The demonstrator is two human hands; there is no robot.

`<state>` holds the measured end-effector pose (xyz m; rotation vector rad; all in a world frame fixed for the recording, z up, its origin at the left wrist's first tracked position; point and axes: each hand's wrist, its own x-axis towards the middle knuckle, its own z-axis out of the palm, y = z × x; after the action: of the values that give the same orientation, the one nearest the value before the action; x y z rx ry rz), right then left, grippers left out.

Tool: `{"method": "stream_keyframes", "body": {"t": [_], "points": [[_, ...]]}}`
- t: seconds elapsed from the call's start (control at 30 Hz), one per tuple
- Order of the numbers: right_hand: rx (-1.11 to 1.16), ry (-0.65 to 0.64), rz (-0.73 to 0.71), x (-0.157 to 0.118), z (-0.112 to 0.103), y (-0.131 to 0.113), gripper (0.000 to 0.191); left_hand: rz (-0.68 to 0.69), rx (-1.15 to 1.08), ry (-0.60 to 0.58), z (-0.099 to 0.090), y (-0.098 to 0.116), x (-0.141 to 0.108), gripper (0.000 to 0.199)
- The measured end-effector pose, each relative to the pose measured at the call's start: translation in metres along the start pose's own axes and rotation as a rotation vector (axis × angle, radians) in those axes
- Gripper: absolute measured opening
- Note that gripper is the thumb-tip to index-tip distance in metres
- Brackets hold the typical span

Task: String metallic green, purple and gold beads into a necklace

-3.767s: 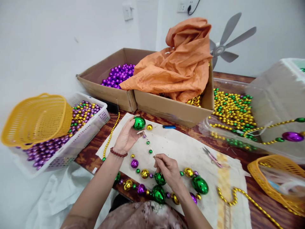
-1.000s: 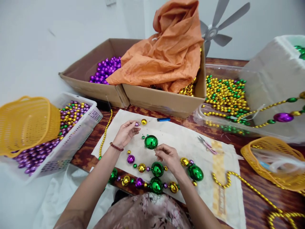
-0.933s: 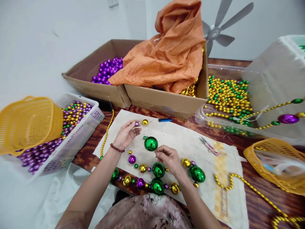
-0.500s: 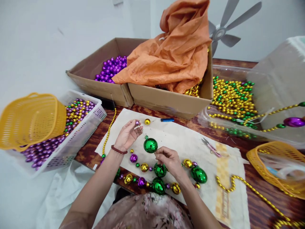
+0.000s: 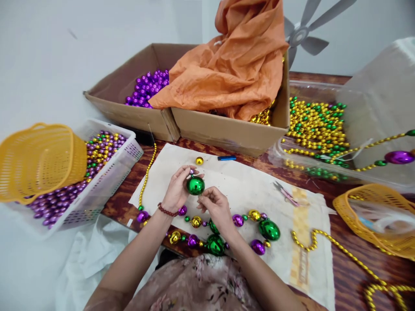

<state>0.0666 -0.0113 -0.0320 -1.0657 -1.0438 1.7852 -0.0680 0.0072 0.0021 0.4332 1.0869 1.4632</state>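
Observation:
My left hand (image 5: 177,189), with a dark red bead bracelet on its wrist, is closed around a small purple bead (image 5: 192,172). A large shiny green ball (image 5: 195,185) sits right below that bead, against the left fingers. Just under the green ball, my right hand (image 5: 215,206) pinches finger and thumb together; what lies between them is too small to make out. Below both hands lie strung beads in purple, gold and green, among them a big green ball (image 5: 269,229) and a gold ball (image 5: 196,222). A loose gold ball (image 5: 199,160) rests beyond my left hand.
A white cloth (image 5: 253,181) covers part of the table, bearing a blue lighter-like object (image 5: 226,158) and pliers (image 5: 286,194). Behind stands a cardboard box (image 5: 227,131) with an orange cloth (image 5: 233,77). Bead-filled bins (image 5: 131,149) flank it. Gold bead strands (image 5: 353,261) lie right.
My left hand has moved right and down, bringing the small purple bead against the green ball. The green ball has shifted slightly left and up. My right hand has risen a little to the left.

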Motion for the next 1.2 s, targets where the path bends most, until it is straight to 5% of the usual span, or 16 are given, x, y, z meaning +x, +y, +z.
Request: {"method": "stream_keyframes", "body": {"t": [0.2,0.47,0.7,0.87,0.97,1.07,1.2], "points": [[-0.062,-0.168,-0.034,0.004,0.000,-0.014,0.021,0.189,0.221,0.016,0.002,0.018,0.003,0.022],[0.016,-0.087,-0.295,0.046,0.004,-0.055,0.021,0.323,0.929,-0.482,0.010,0.068,-0.005,0.019],[0.174,0.124,-0.491,0.056,0.000,-0.071,0.022,0.317,1.056,-0.543,0.007,0.077,-0.001,0.015],[0.080,-0.043,-0.412,0.048,0.007,-0.069,0.025,0.333,1.053,-0.601,0.012,0.082,0.006,0.017],[0.105,0.011,-0.428,0.044,0.008,-0.067,0.027,0.314,1.073,-0.657,0.014,0.085,0.009,0.015],[0.111,0.058,-0.438,0.043,-0.003,-0.071,0.028,0.310,1.162,-0.694,0.012,0.086,0.012,0.015],[0.098,0.004,-0.460,0.038,-0.026,-0.083,0.023,0.495,1.352,-0.683,0.006,0.081,0.019,0.015]]}}
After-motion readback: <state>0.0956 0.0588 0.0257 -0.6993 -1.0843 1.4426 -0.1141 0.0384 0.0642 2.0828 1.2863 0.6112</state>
